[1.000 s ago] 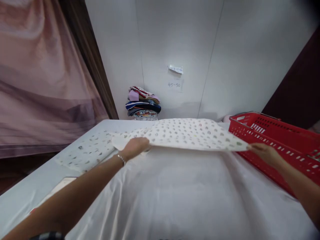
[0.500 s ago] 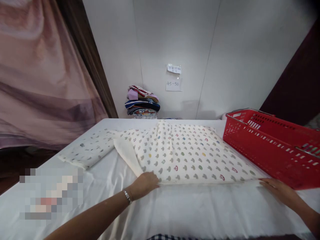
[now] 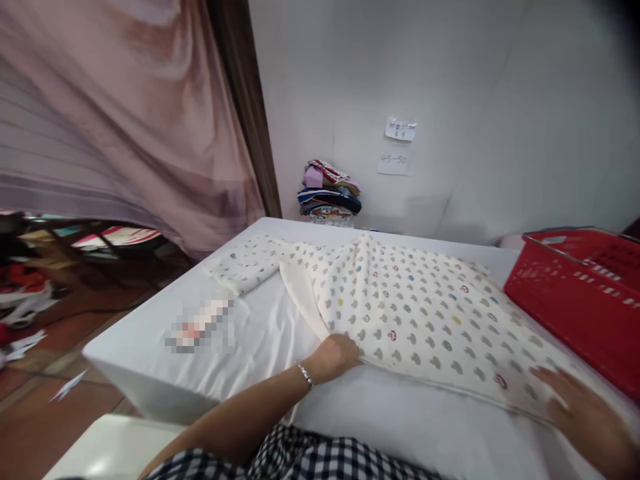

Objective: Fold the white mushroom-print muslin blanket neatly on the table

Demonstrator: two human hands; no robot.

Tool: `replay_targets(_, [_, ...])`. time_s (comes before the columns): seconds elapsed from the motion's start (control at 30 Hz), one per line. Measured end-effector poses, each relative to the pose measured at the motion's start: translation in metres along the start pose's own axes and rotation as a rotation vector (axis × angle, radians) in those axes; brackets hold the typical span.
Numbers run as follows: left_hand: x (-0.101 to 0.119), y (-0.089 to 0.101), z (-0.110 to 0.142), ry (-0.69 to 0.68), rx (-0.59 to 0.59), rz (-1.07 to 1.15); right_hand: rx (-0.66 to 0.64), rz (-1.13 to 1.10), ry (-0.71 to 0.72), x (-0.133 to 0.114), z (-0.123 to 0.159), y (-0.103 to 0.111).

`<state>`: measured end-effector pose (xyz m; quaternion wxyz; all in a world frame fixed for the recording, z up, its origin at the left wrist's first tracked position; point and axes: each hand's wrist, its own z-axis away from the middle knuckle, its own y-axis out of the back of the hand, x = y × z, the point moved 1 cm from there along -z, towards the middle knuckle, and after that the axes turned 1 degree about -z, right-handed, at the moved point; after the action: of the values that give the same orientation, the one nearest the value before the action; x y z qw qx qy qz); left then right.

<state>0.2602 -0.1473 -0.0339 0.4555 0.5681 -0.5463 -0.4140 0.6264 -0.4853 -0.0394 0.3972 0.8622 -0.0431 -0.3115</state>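
A cream mushroom-print garment (image 3: 395,307) lies spread over the white table, with a narrower sleeve-like part (image 3: 245,263) reaching out to the left. Its left edge is turned back and shows a plain cream underside (image 3: 301,293). My left hand (image 3: 334,359), with a silver bracelet at the wrist, is closed on the near edge of the cloth. Over the near right corner my right hand (image 3: 583,407) lies with fingers stretched out, blurred by motion. Whether its palm presses on the cloth I cannot tell.
The white table (image 3: 150,343) has a pixelated patch on its left part. A red plastic basket (image 3: 575,313) stands at the right. Folded clothes (image 3: 330,193) are stacked behind the far edge. A pinkish curtain (image 3: 190,120) hangs at left. Paper signs (image 3: 395,160) are on the wall.
My view has swung to the left and down. My right hand has let go of the near edge and spread flat over the right corner. My left hand keeps its hold.
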Motion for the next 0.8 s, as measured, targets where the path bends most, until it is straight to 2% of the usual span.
replay_targets(0.07, [0.003, 0.004, -0.002, 0.025, 0.003, -0.007, -0.110, -0.029, 0.145, -0.074, -0.002, -0.045])
replay_targets(0.17, [0.006, 0.013, -0.004, 0.053, 0.010, -0.001, -0.362, -0.096, 0.429, -0.184, -0.002, -0.109])
replay_targets(0.23, [0.006, 0.019, -0.005, 0.075, 0.013, 0.009, -0.440, -0.099, 0.517, -0.237, -0.005, -0.141])
replay_targets(0.3, [0.005, 0.023, -0.003, 0.106, 0.010, 0.016, -0.456, -0.093, 0.526, -0.268, -0.010, -0.165])
replay_targets(0.37, [0.003, 0.025, 0.002, 0.139, 0.013, 0.020, -0.449, -0.086, 0.517, -0.281, -0.016, -0.180])
replay_targets(0.47, [0.001, 0.025, 0.012, 0.140, 0.048, 0.021, -0.464, -0.104, 0.513, -0.279, -0.017, -0.189])
replay_targets(0.57, [-0.001, 0.024, 0.020, 0.141, 0.095, 0.013, -0.507, -0.170, 0.464, -0.272, -0.014, -0.186])
replay_targets(0.63, [-0.006, 0.022, 0.019, 0.200, 0.131, 0.001, -0.533, -0.229, 0.405, -0.269, -0.012, -0.181])
replay_targets(0.8, [-0.031, 0.020, 0.000, 0.369, 0.225, -0.002, -0.504, -0.336, 0.264, -0.265, -0.011, -0.170])
